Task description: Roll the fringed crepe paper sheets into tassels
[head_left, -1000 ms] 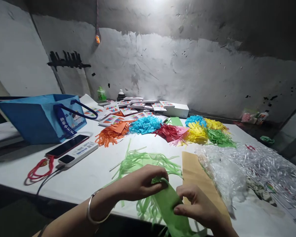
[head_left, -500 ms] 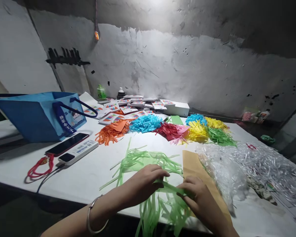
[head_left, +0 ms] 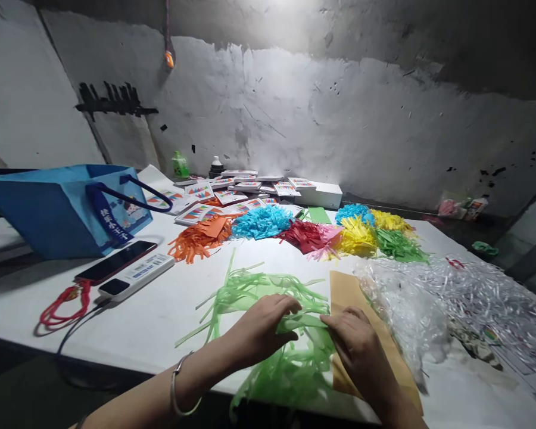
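Light green tissue paper with fringed ends (head_left: 290, 372) is stretched between my two hands, its loose strips hanging blurred over the table's front edge. My left hand (head_left: 268, 326), with a bangle on the wrist, is closed around the gathered left part of the band, fingers curled. At the band's right end, my right hand (head_left: 357, 342) pinches it between thumb and fingers. Just beyond them, more light green fringed tissue (head_left: 254, 292) lies spread on the white table (head_left: 152, 333). A brown paper sheet (head_left: 345, 292) lies partly beneath my right hand and forearm.
Coloured fringe bundles, including orange (head_left: 201, 238), blue (head_left: 262, 222) and yellow (head_left: 358, 237), line the middle. Behind them are printed packs (head_left: 245, 186). A blue bag (head_left: 58, 208), phone (head_left: 116, 262) and power bank (head_left: 136, 279) sit left; clear plastic (head_left: 411, 304) and silvery strips (head_left: 486, 298) lie right.
The hanging green strips have swung to the left. My right hand has turned, its fingers now higher on the band. The view has shifted slightly.
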Demonstrator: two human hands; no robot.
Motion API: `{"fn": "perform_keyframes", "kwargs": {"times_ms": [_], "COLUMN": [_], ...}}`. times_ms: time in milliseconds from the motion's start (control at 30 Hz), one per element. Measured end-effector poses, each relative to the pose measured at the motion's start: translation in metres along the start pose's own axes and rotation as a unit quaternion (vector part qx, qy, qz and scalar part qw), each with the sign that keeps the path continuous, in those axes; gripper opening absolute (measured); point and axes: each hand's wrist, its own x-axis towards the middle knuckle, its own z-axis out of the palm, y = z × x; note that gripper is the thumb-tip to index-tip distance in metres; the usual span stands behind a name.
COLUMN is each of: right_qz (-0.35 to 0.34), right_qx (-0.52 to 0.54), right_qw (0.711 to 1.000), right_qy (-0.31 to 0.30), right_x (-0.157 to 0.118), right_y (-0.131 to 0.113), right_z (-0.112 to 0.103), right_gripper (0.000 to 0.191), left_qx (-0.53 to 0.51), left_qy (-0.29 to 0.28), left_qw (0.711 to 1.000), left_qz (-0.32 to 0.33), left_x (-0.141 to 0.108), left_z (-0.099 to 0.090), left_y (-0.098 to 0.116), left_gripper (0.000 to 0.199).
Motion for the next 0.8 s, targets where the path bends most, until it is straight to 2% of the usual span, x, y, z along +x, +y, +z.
{"fn": "perform_keyframes", "kwargs": {"times_ms": [67,167,233,333,433,500,533,600,667,767,800], "right_qz": [0.04,0.099,0.11,0.105,0.086,0.047,0.008,-0.11,-0.209,-0.235,-0.201], "right_qx": [0.017,0.028,0.026,-0.002,-0.067,-0.129,-0.179,-0.308,-0.383,-0.344,-0.315], "right_qw": [0.999,0.994,0.993,0.994,0.991,0.982,0.972,0.931,0.893,0.909,0.927], "right_qy": [-0.017,-0.03,-0.028,0.0,0.077,0.131,0.151,0.16,0.11,0.011,0.041], "right_x": [0.0,0.002,0.004,0.008,0.012,0.013,0.012,0.005,-0.008,-0.035,-0.044], "right_y": [0.005,0.019,0.032,0.058,0.078,0.08,0.076,0.061,0.041,0.017,0.011], "right_z": [0.0,-0.002,-0.006,-0.02,-0.054,-0.082,-0.094,-0.105,-0.094,-0.038,-0.016], "right_gripper": [0.025,0.026,0.026,0.028,0.026,0.022,0.022,0.034,0.038,0.04,0.041], "left_qx": [-0.025,-0.072,-0.119,-0.182,-0.207,-0.201,-0.192,-0.162,-0.116,-0.044,-0.009], "left_qy": [-0.042,-0.111,-0.159,-0.187,-0.147,-0.098,-0.072,-0.023,0.018,0.036,0.027], "left_qw": [0.998,0.989,0.978,0.964,0.967,0.975,0.979,0.986,0.992,0.997,0.998], "left_qz": [-0.043,-0.061,-0.064,-0.045,-0.017,0.003,0.013,0.032,0.043,0.045,0.048], "left_x": [0.005,0.019,0.03,0.049,0.066,0.074,0.075,0.073,0.062,0.026,0.01], "left_z": [0.0,-0.002,-0.003,-0.002,-0.004,-0.01,-0.014,-0.024,-0.034,-0.046,-0.048], "left_y": [-0.009,-0.025,-0.033,-0.036,-0.027,-0.018,-0.014,-0.012,-0.02,-0.047,-0.057], "left_gripper": [0.034,0.022,0.011,0.017,0.017,0.016,0.017,0.018,0.015,0.027,0.034]}}
